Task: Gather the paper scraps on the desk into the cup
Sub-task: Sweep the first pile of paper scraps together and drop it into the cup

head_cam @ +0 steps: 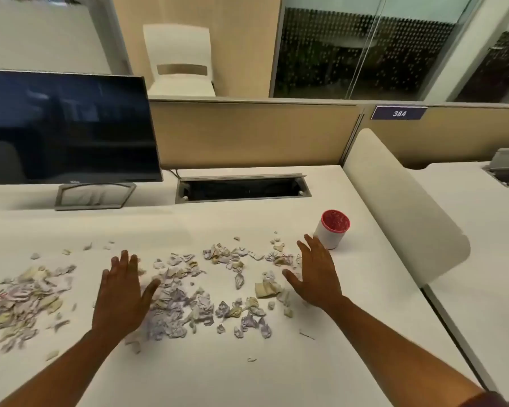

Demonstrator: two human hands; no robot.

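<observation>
Barely begun. Paper scraps (185,292) strewn wide across desk (276,371). Cup (332,229) upright far right, contents unclear. Left hand (122,292), right hand (315,274) flat, fingers spread over scraps, gripping nothing. Nearly everything left to gather.

The white desk (247,377) carried torn paper scraps (188,301) spread in a wide band from its left edge almost to the right edge. A white cup (331,230) with a red rim stood upright near the right edge. A dark monitor (68,127) stood at the back left corner, beside an open cable slot (241,189) along the back edge.
</observation>
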